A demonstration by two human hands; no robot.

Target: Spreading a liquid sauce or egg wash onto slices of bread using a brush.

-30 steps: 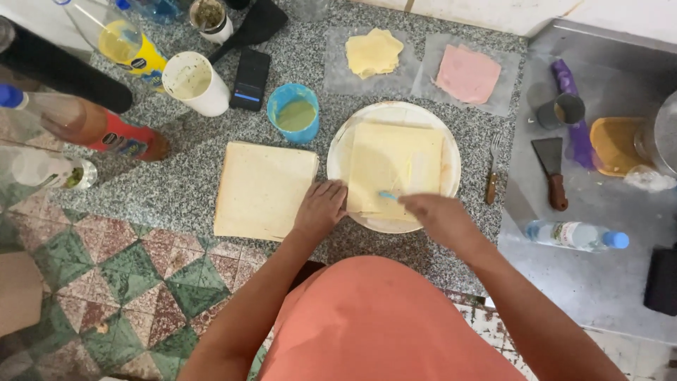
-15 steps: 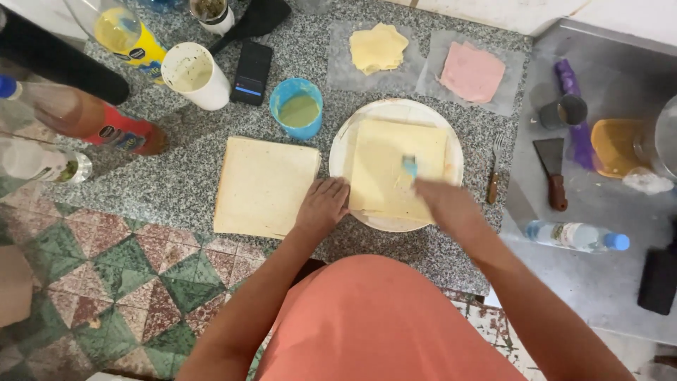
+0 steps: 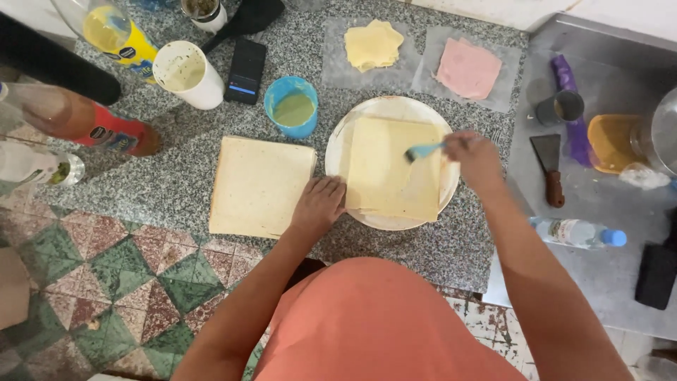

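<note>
1. Head view, hands: the right hand (image 3: 474, 156) is closed around the handle of a small blue brush (image 3: 422, 151), its grip clamped on it with the bristle end pointing left and resting on the flat pale bread sheet (image 3: 391, 168). The brush lies low and nearly flat, which suits wiping a thin coat across the surface
2. Head view, steadying: the left hand (image 3: 319, 204) lies palm down with its fingers together, gripping nothing, pressed on the near left corner of the sheet at the rim of the white plate (image 3: 338, 141). That pressure seems meant to stop the sheet sliding under the brush
3. Head view, the sheet: it lies on the plate in the middle of the speckled granite worktop (image 3: 190, 141), slightly turned, with its near edge overhanging the plate rim
4. Head view, close by: 1 more bread sheet (image 3: 259, 185) lies bare on the worktop just left of the plate, within easy reach. A blue cup (image 3: 290, 106) of greenish sauce stands just beyond, near enough for dipping
5. Head view, far side: yellow cheese slices (image 3: 372, 44) and pink ham slices (image 3: 468, 68) each sit on clear wrap, well apart from the hands
6. Head view, right: a scraper (image 3: 549, 166) and a water bottle (image 3: 575, 231) lie on the metal surface
</note>
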